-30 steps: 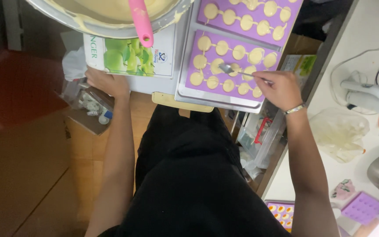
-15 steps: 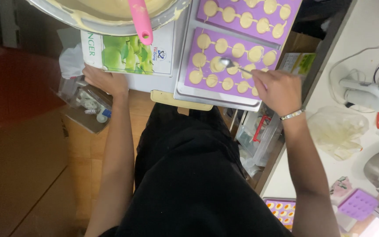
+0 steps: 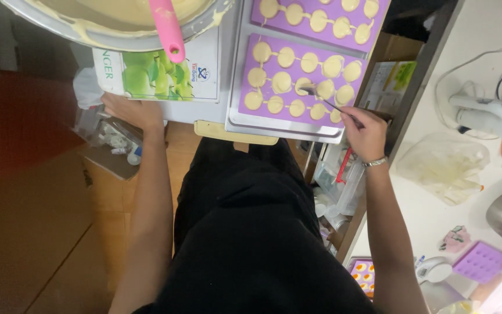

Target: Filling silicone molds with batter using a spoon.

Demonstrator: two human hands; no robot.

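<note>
The head camera looks straight down at a person in black clothes. The right hand (image 3: 365,129) is closed around the end of a thin spoon (image 3: 326,102). The spoon tip sits over a cup in the middle of the near purple mold (image 3: 303,81). The cups in this mold are full of pale yellow batter. The mold lies on a metal tray (image 3: 286,129), and a second purple mold (image 3: 321,20) lies just past it, also filled. The left hand (image 3: 128,110) is on the left, with its fingers curled on the near edge of a white box (image 3: 158,72) with green apples on it. A big metal bowl (image 3: 111,20) of batter rests on the far side of the box, with a pink spatula (image 3: 167,29) in it. On the right, a white table (image 3: 437,221) holds a plastic bag (image 3: 445,166).
</note>
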